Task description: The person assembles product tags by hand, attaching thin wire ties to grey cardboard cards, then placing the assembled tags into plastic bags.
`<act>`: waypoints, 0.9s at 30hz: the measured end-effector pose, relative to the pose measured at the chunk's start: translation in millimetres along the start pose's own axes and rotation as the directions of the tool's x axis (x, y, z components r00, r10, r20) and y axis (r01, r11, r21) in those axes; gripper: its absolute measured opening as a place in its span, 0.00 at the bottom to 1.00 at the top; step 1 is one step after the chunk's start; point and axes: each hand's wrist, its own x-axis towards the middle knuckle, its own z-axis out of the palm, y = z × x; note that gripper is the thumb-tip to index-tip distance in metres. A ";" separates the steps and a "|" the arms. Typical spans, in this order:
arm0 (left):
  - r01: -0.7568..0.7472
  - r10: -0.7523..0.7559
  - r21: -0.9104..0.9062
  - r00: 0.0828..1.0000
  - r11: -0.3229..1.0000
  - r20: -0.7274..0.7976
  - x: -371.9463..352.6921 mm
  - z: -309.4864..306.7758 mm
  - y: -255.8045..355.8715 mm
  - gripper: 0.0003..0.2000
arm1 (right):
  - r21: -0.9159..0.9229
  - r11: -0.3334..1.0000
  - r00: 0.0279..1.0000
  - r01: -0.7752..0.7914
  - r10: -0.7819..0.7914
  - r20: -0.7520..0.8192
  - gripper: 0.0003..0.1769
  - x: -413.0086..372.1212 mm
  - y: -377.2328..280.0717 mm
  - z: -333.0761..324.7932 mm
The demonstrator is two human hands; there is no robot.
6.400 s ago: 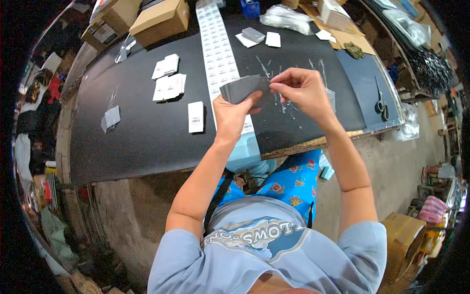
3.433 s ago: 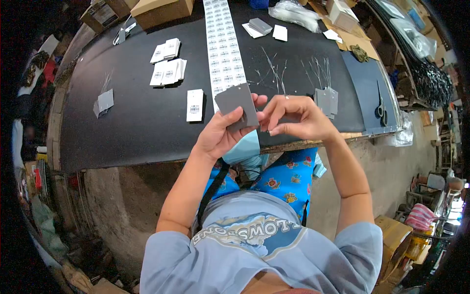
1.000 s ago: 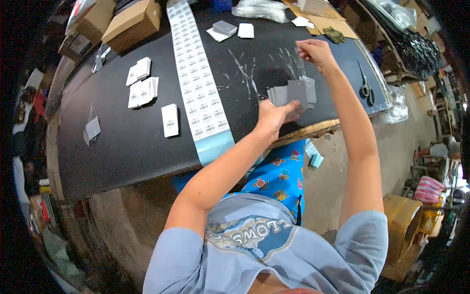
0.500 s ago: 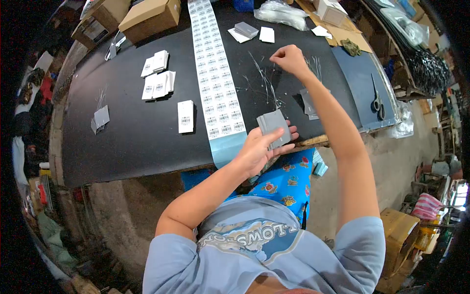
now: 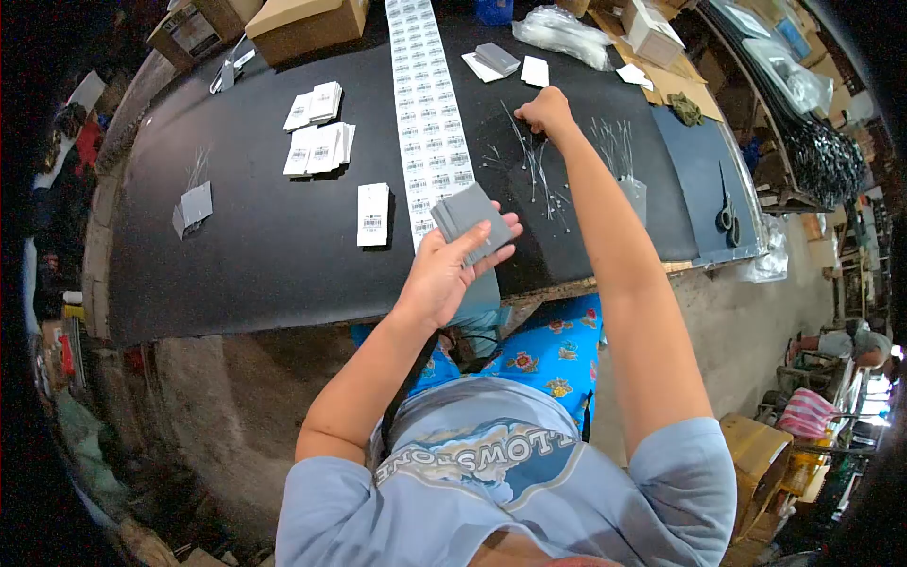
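Note:
My left hand point(image 5: 436, 282) grips a fanned stack of grey hang tags point(image 5: 465, 223), thumb on top and fingers beneath, over the table's front edge. Beyond it, my right hand point(image 5: 550, 111) is closed in a pinch at the far end of a loose bunch of thin tag strings point(image 5: 539, 175). Whatever is between those fingertips is too small to make out. To the right of these strings lie grey tags with strings attached point(image 5: 631, 194), partly behind my right forearm. A strip of barcode stickers point(image 5: 430, 113) runs lengthwise beside the stack.
Barcoded white tags point(image 5: 319, 149) lie in piles left of the strip, with another pile point(image 5: 373, 215) nearer me. Strung grey tags point(image 5: 196, 204) rest at far left. Scissors point(image 5: 727, 215) lie on the right. A cardboard box point(image 5: 307, 28) and a plastic bag point(image 5: 564, 38) sit at the back.
My left hand has moved left and slightly up with the grey tags, now over the sticker strip's near end. My right hand has come down to the strings. The view has shifted slightly.

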 end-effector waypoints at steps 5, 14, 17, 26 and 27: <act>-0.072 0.071 -0.061 0.997 0.996 -0.021 3.9 -12.5 12.6 0.18 | 0.373 0.921 0.992 0.113 -0.125 0.009 0.14 -21.8 -5.2 -27.1; -0.152 0.174 0.232 0.982 0.961 -0.074 29.4 -21.3 21.8 0.12 | 0.748 0.518 0.851 0.415 -0.511 -0.118 0.08 -105.2 -35.8 -76.4; -0.236 0.275 0.274 0.954 0.932 -0.117 33.1 -19.7 19.3 0.11 | 0.808 0.501 0.810 0.309 -0.583 0.052 0.09 -141.3 -40.8 -84.7; -0.384 0.526 0.571 0.844 0.726 -0.102 43.7 -9.7 13.0 0.08 | 0.783 0.586 0.822 0.207 -0.538 0.186 0.21 -176.8 -34.5 -72.2; -0.403 0.570 0.635 0.819 0.659 -0.071 45.0 -9.0 12.6 0.08 | 0.801 0.561 0.831 0.207 -0.534 0.160 0.21 -176.9 -33.6 -72.5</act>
